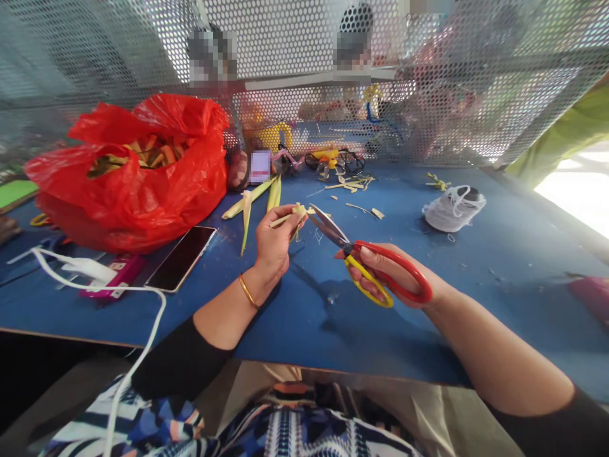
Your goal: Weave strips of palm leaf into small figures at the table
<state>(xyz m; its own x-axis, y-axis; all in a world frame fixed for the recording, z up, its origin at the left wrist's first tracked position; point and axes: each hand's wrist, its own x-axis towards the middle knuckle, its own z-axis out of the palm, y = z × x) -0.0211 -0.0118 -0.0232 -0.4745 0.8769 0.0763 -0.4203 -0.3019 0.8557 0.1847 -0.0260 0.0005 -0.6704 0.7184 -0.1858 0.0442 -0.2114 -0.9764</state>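
My left hand [273, 244] pinches a pale leaf strip [291, 218] above the middle of the table [499, 266], its base hidden behind my fingers; my right hand [386, 274] grips the scissors [351, 248], blades parted at it.

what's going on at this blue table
A person at the blue table pinches a pale leaf strip in the left hand and holds red-and-yellow scissors in the right hand, blades open at the strip's end. A red bag of more strips and a phone lie to the left, white thread to the right.
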